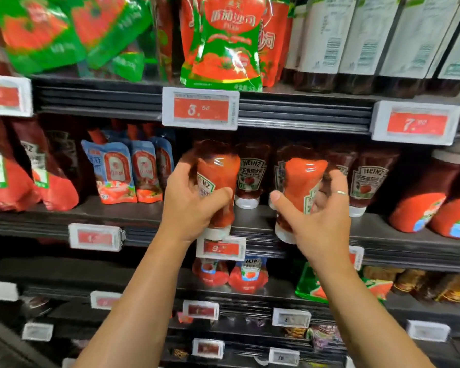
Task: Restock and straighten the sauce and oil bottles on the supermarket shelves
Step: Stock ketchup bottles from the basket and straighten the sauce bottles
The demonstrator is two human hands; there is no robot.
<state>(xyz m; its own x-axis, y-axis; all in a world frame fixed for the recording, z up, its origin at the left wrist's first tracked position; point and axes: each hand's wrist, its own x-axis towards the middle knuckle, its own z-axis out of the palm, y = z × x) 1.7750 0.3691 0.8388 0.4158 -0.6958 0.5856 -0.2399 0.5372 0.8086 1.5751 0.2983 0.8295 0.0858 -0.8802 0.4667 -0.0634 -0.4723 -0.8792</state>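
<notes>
Two red plastic squeeze ketchup bottles, white caps down, at middle shelf front edge. Left ketchup bottle tilted, cap past shelf lip. Right ketchup bottle just beside it (label turned sideways), also gripped.

A single head-worn wide-angle view faces the dark supermarket shelving straight on from close range, tilted slightly downward. Both bare forearms rise from the lower edge toward frame centre. The white-framed red price tag sits upper centre. Shelf rails bow toward the frame edges, and the corners blur.
</notes>
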